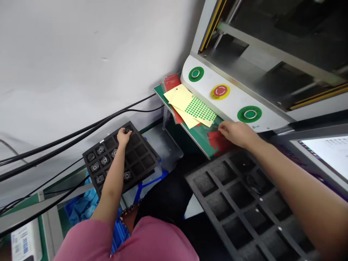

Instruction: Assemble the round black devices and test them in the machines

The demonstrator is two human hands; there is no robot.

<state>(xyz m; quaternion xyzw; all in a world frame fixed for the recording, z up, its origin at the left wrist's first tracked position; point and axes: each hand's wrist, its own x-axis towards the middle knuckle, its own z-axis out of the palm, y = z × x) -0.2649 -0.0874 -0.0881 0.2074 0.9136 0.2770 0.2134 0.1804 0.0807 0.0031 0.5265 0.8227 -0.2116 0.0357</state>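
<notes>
Item, small dark part (pixel 128 129): at 9 o'clock of my view, in the compartment at 12 o'clock of the left tray (pixel 138 133); round feature on its face. I judge it light, rigid, perhaps slick, its face open to scratches; best taken by the side edges, face untouched. Left grip (pixel 124 137): narrow, thumb and fingers about the part. Right grip (pixel 233 133): at 3 o'clock, fingertips close together over red sheets (pixel 220 142); from my remote post I cannot tell whether anything is between them. Similar parts (pixel 101 149) sit towards 9 o'clock of that tray, some hidden by my left forearm, the chief obstruction. Surroundings: yellow sheets (pixel 179 98), one bearing green dots, on a green desk (pixel 202 136) at 1 o'clock; red stop button (pixel 220 91) at 2; right tray (pixel 194 181) at 4 to 5, partly under my right forearm; monitor (pixel 326 152) at the 3 o'clock edge; black cables (pixel 54 148) at 9, running just beyond the left tray.
</notes>
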